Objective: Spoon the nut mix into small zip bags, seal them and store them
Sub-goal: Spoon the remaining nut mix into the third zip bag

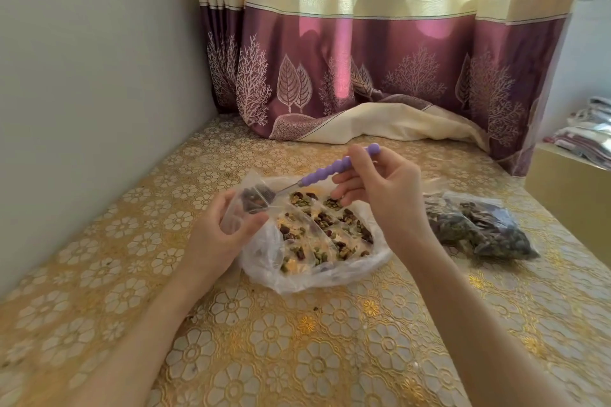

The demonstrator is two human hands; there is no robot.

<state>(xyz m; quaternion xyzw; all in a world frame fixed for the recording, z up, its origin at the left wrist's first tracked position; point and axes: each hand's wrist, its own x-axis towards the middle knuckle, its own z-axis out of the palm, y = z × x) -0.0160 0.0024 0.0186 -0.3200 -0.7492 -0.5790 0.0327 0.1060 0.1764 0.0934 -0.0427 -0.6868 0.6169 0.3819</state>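
My left hand (221, 231) holds a small clear zip bag (252, 197) open, with some dark nut mix inside it. My right hand (380, 188) grips a spoon with a purple beaded handle (334, 168); its metal end reaches into the small bag's mouth. Below both hands lies a large clear plastic bag (317, 261) holding several filled small bags of green, red and yellow nut mix. A big bag of loose dark nut mix (479, 228) lies on the table to the right, apart from my hands.
The table has a gold flowered cover (297, 357). A grey wall (82, 109) runs along its left side. A purple and cream curtain (363, 69) hangs at the back, its hem on the table. A folded cloth stack (588, 132) sits far right.
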